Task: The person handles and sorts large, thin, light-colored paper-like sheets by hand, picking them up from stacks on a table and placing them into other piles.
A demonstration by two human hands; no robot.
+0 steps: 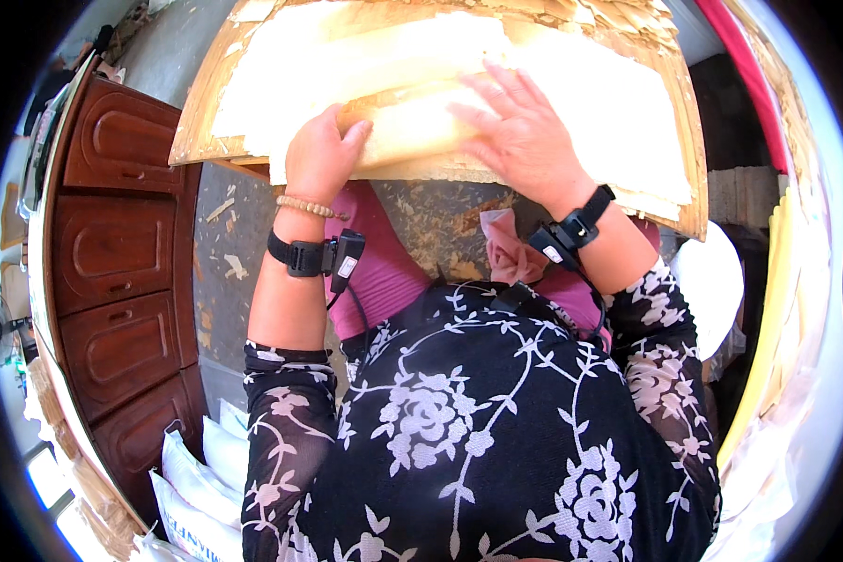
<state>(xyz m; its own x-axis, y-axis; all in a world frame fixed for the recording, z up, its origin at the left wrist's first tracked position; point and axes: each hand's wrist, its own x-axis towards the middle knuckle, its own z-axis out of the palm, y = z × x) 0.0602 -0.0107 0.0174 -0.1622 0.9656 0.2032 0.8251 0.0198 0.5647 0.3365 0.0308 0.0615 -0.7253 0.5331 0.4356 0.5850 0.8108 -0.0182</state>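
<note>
A pale, thin wood veneer strip [410,134] lies across the near side of the table, on top of wide, overexposed veneer sheets [609,122]. My left hand [320,152] holds its left end, the thumb over the top and the other fingers mostly hidden. Over the right end, my right hand [523,140] rests with fingers spread and stretched out, palm down. Glare washes out much of the sheets, so their edges are hard to make out.
The wooden table [197,117] has ragged veneer pieces [618,19] at its far edge. A red-brown cabinet [117,239] stands left, white sacks [197,478] below it. Scraps litter the floor [229,225]. A pink cloth [508,245] is near my lap; a white rounded object [712,290] stands right.
</note>
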